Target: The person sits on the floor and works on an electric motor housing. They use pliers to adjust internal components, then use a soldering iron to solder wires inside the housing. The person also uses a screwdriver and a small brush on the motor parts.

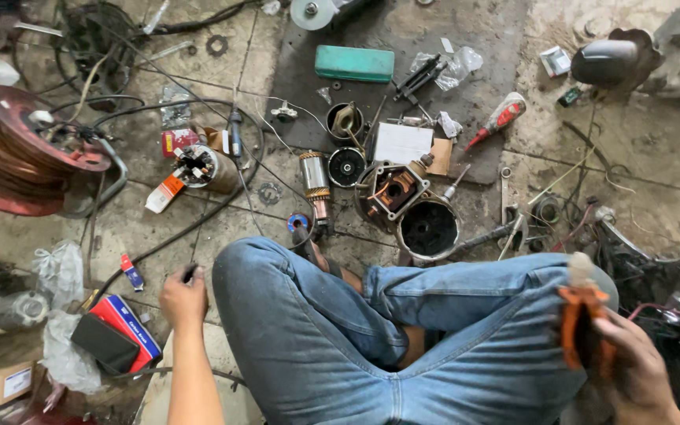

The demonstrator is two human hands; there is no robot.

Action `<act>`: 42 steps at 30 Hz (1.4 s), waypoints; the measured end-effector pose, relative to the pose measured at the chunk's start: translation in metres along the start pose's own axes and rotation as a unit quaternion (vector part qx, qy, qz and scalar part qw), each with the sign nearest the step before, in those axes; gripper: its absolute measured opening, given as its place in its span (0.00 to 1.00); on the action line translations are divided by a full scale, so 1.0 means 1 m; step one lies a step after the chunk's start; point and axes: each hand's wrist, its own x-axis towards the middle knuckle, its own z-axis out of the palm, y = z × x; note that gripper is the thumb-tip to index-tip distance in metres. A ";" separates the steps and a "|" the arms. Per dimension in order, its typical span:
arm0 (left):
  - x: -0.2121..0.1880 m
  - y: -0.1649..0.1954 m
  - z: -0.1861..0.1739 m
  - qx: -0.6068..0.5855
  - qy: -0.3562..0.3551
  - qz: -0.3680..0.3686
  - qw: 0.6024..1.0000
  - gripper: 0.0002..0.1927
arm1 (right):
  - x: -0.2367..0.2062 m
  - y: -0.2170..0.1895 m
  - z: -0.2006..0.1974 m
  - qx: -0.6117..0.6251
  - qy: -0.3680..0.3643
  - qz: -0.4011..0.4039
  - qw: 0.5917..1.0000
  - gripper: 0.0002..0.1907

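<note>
Denim-clad crossed legs (403, 330) fill the lower middle, leaving little free floor near the body. Right hand (631, 370) is wrapped around orange-handled pliers (580, 323) beside the right knee, at the frame's lower right edge. Left hand (184, 299) is curled about a small dark object (190, 273), low on the tiled floor beside a red box (129, 323). Ahead, an open motor housing (426, 228) and an armature (316, 189) sit among crowded parts; a copper wire spool (21, 149) lies far left.
</note>
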 end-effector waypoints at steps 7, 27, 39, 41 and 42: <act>-0.017 0.024 -0.013 -0.063 0.067 0.040 0.995 0.20 | 0.033 0.025 -0.039 0.160 0.131 -0.118 0.971 0.29; -0.048 0.244 0.001 -0.374 -0.105 0.258 0.885 0.29 | 0.109 0.008 0.043 -0.067 0.210 -0.295 0.930 0.18; -0.072 0.235 0.051 -0.473 -0.131 0.244 0.836 0.35 | 0.142 0.014 0.225 -0.345 -0.013 -0.353 0.869 0.23; -0.079 0.237 0.059 -0.456 -0.122 0.272 0.839 0.37 | 0.137 0.019 0.227 -0.406 0.009 -0.435 0.804 0.24; -0.081 0.239 0.062 -0.455 -0.117 0.277 0.838 0.38 | 0.135 0.018 0.225 -0.397 0.008 -0.413 0.820 0.24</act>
